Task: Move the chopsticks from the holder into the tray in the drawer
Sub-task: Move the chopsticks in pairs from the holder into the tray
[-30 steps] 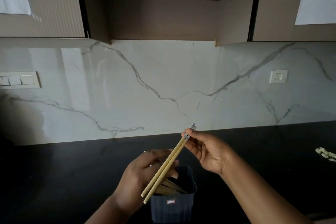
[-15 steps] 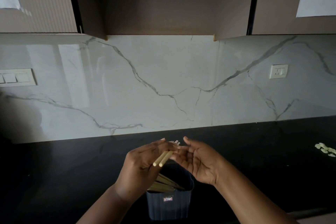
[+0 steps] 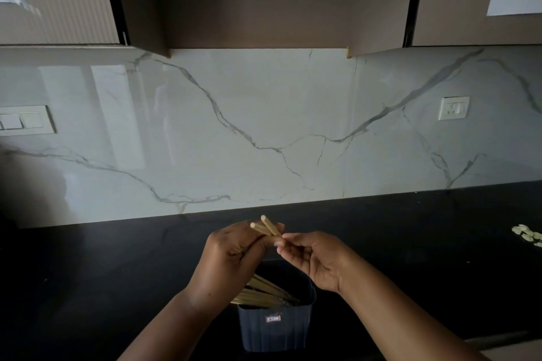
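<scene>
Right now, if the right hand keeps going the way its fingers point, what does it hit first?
The right hand points left; first contact is likely the held chopsticks, then the left hand. Depth is unclear.

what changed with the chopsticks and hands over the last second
The pair of chopsticks passed from the right hand, which pinched its top end, into the left hand, which now grips it, ends pointing up and away. The right hand's fingertips still meet the pair. The holder and the chopsticks inside stayed put.
</scene>
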Demonstrator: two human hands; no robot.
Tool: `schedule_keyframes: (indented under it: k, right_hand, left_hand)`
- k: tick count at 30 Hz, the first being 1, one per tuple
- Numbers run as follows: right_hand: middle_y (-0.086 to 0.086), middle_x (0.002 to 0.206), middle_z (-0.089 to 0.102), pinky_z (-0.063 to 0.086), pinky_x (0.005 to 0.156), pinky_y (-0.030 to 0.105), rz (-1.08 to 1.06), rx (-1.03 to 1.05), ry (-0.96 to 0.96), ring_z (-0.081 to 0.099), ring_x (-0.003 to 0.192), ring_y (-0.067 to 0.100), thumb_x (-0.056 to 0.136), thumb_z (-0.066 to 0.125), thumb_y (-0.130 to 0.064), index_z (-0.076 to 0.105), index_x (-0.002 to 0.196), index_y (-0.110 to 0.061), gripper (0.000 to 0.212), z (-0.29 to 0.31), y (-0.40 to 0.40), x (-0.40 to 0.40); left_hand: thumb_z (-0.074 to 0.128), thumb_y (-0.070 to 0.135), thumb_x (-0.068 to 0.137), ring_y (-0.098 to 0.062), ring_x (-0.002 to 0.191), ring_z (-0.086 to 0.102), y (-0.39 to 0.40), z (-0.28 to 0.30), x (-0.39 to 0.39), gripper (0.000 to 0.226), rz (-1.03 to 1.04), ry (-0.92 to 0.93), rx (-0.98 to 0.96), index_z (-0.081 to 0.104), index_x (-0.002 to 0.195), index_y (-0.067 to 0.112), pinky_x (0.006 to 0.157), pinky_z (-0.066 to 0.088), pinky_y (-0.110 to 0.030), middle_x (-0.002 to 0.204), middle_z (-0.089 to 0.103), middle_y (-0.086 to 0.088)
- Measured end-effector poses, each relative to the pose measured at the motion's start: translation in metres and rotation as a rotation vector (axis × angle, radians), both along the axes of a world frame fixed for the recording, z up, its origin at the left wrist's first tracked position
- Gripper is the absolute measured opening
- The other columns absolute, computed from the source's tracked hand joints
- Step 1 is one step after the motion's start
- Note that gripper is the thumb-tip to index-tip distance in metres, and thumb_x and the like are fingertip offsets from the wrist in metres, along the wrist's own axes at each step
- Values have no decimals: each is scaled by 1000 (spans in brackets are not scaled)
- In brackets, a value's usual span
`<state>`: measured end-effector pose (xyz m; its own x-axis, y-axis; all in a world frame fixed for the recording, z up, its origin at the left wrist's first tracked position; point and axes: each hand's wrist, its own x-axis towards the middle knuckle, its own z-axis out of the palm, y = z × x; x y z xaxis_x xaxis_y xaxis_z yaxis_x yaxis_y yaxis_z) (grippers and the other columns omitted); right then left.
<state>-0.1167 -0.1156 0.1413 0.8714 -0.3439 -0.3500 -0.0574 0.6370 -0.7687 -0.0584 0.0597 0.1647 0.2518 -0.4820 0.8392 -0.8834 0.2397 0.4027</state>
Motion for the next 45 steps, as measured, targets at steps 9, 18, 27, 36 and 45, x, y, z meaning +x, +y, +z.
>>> schedule_keyframes:
  k: [9,18,27,36,45]
  right_hand:
    - [22,77,70,61,60,28,27,-32,81,72,65,24,86,62,7,63,100,17,17,-10,5,2]
    - [2,96,74,58,77,28,107,-818,29,70,92,19,86,70,-20,73,96,-18,11,16,17,-21]
    - [9,78,75,60,77,42,74,-686,24,72,74,21,78,76,-4,68,90,-3,15,10,28,-23]
    - [18,89,74,60,70,38,85,-535,-76,72,80,29,77,74,2,64,99,2,25,-3,33,-27]
    - [11,77,72,60,68,38,134,-612,-39,70,67,22,75,73,7,66,89,-5,20,-20,33,-30]
  left_hand:
    - [71,30,78,-15,79,71,-8,12,4,11,116,370,41,74,87,35,75,58,-36,86,75,7]
    - [71,17,82,-16,67,69,-20,31,23,7,197,856,384,72,82,9,63,58,-21,76,72,-12]
    - [74,13,79,-23,69,72,-23,20,17,11,57,1059,493,72,82,3,64,59,-29,77,74,-15]
    - [74,13,76,-26,82,73,-17,11,22,28,-2,1153,446,69,95,-7,72,60,-30,90,73,-20]
    - [66,37,85,-15,68,63,-15,-4,21,27,231,950,543,68,83,10,65,53,-26,73,67,-1]
